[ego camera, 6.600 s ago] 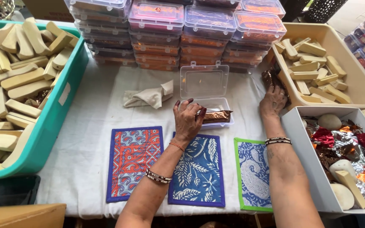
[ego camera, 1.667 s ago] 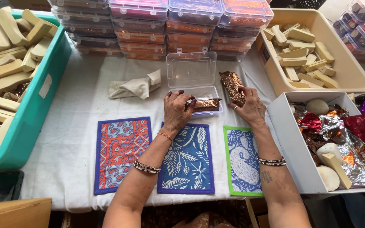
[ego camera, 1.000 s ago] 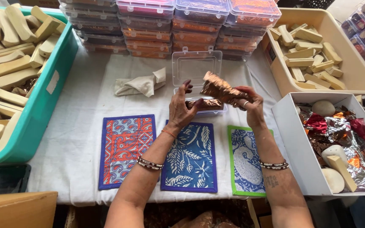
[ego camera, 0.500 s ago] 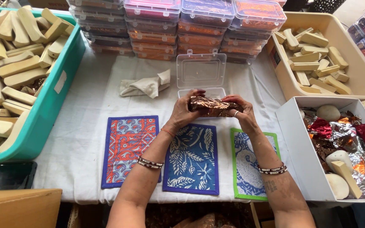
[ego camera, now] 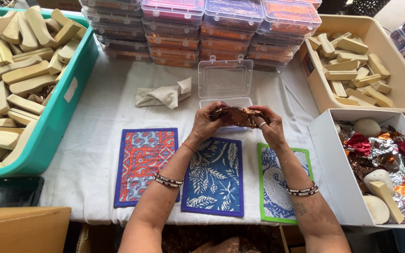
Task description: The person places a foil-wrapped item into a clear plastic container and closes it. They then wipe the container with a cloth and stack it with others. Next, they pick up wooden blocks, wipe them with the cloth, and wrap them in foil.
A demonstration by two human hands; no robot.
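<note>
A white cloth covers the counter (ego camera: pixel 94 140). Nearer the person than the fingers lie three printed mats: an orange-and-blue mat (ego camera: pixel 142 166), a blue leaf mat (ego camera: pixel 215 175) and a green-edged mat (ego camera: pixel 282 182). Beyond the fingers stands an open clear box (ego camera: pixel 225 84) with its lid upright, a crumpled beige rag (ego camera: pixel 162 96) to its left, and behind both a wall of stacked clear boxes (ego camera: pixel 202 28). Far to the left of the left hand a teal tub (ego camera: pixel 57 122) holds pale wooden blocks; to the right of the right hand a cream tub (ego camera: pixel 399 79) holds more of them, and a white carton (ego camera: pixel 333 164) holds foil sheets and rounded pale pieces.

Half a second ago the copper foil bundle (ego camera: pixel 237 116) sat a little higher and tidier between the hands; now it is lower, right over the front edge of the open box, and its foil looks more crumpled.

The left hand (ego camera: pixel 206 122) and right hand (ego camera: pixel 269 125) each pinch one end of the bundle, fingers curled round it. It is oblong, shiny copper-brown and creased, lying crosswise.
</note>
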